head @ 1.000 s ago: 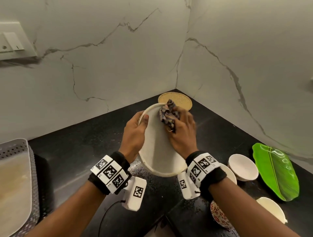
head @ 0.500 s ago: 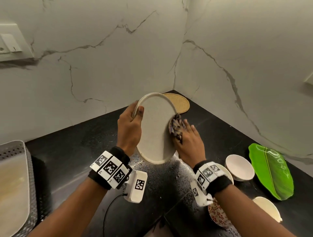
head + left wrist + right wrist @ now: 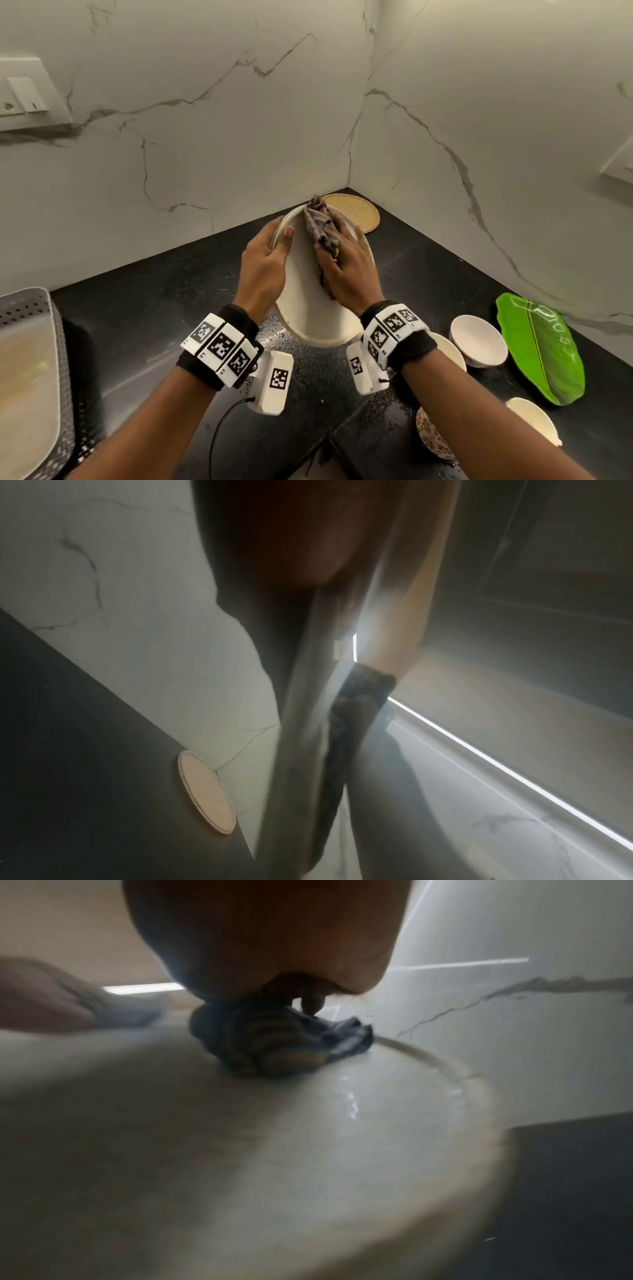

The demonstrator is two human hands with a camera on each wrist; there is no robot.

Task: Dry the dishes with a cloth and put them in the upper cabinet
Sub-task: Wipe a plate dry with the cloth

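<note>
The left hand point(image 3: 263, 263) grips the white plate point(image 3: 308, 308) by its left rim, thumb over the front face and fingers curled behind, holding it tilted above the black surface point(image 3: 144, 329). The plate's long axis in the head view runs from the far corner of the room toward the person, with its near edge hanging low between the two wrists. The right hand point(image 3: 349, 274) clutches a bunched striped cloth point(image 3: 323, 228) and presses it against the plate's face, near the far rim.

From the right wrist view, beads of water point(image 3: 349, 1104) glisten on the plate to the right of the cloth point(image 3: 274, 1045), so the wet patch lies toward the rim on that hand's outer side. That is the relation the next stroke turns on: the cloth needs to sweep outward and around, and the right hand is the one already placed to do it while the left steadies or turns the plate. The left wrist view is too blurred to show much; it seems to catch the plate edge-on.

Drying looks unfinished. Waiting on the surface to the right are a small white bowl point(image 3: 478, 342), a green leaf-shaped dish point(image 3: 541, 349), a patterned bowl point(image 3: 431, 435) and another pale bowl point(image 3: 534, 425). A woven mat point(image 3: 356, 212) lies in the far corner, and a perforated tray point(image 3: 30, 377) sits at the left. The upper cabinet is not in view.
</note>
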